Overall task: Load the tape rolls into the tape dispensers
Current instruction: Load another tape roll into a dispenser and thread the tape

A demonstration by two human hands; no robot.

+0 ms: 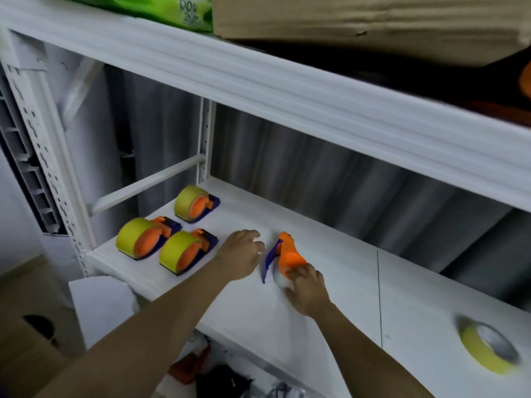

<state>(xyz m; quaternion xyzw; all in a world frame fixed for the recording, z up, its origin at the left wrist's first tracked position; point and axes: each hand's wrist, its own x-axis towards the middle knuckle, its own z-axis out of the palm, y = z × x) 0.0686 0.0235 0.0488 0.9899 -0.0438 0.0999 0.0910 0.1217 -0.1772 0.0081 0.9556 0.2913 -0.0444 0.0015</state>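
Here, left of my fingers, three loaded tape dispensers (169,229) sit on the white shelf (330,297). My left hand (240,254) hovers loosely open, empty. Just beside it, my right hand (306,285) grips an orange-and-purple dispenser (284,255). Far right of my fingers lies a yellow tape roll (488,347).

right hand (306,285): covers the near end of the orange-and-purple plastic tape dispenser (283,255), grip unclear
loose yellow tape roll (488,347): far right of that hand, smeared with blur
green plastic pack (172,8): above both hands, cropped by top edge
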